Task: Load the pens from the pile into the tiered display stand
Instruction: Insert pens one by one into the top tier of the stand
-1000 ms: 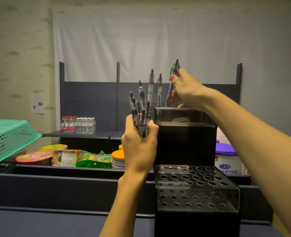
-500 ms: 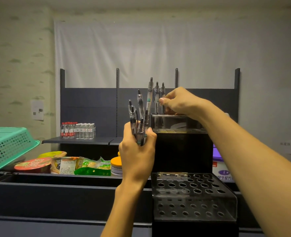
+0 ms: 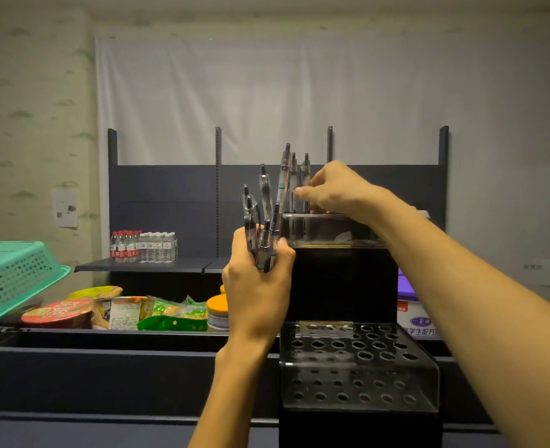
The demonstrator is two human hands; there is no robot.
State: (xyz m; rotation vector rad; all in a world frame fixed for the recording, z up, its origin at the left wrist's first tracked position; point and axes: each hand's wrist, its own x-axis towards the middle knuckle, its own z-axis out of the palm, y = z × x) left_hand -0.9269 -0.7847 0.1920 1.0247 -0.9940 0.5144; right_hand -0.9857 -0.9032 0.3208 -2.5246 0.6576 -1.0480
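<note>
Gripping a bunch of pens at frame centre, the left hand has its fingers curled around the barrels, which fan upward. Just right, the right hand hovers over the top tier of the tiered display stand, its fingers bent beside 2 pens standing upright there; I cannot tell whether they pinch one. A clear perforated lower tier sits lower right. A green basket lies at left.
</note>
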